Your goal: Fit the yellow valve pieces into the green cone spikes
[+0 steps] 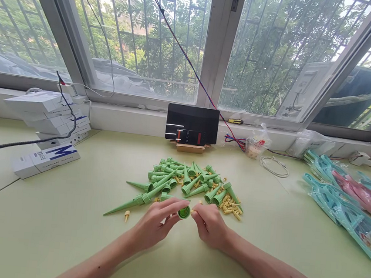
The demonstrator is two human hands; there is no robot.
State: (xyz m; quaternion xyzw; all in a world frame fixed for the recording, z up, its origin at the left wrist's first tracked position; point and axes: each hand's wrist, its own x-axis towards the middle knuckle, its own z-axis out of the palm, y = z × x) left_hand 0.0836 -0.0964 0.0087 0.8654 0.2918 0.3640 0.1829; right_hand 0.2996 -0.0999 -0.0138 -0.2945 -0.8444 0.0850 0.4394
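My left hand (161, 217) is closed around a green plastic spike (184, 212), its round hollow end turned toward me. Close beside that opening, my right hand (209, 225) is pinched shut with a bit of a small yellow plastic piece (193, 211) showing at the fingertips. Behind both hands spreads a heap of green cone-shaped spikes (189, 187), some with ridged caps. Many small yellow pieces (230, 206) are scattered at the heap's right side. One single yellow piece (127, 216) stands apart to the left of my left hand.
White boxes (47, 160) are stacked on the left. A dark screen (192, 123) with a phone before it stands at the back on cardboard. Near the window sill are a plastic cup in a bag (255, 145) and a coiled cable (274, 166). Teal packaged items (342, 211) lie right.
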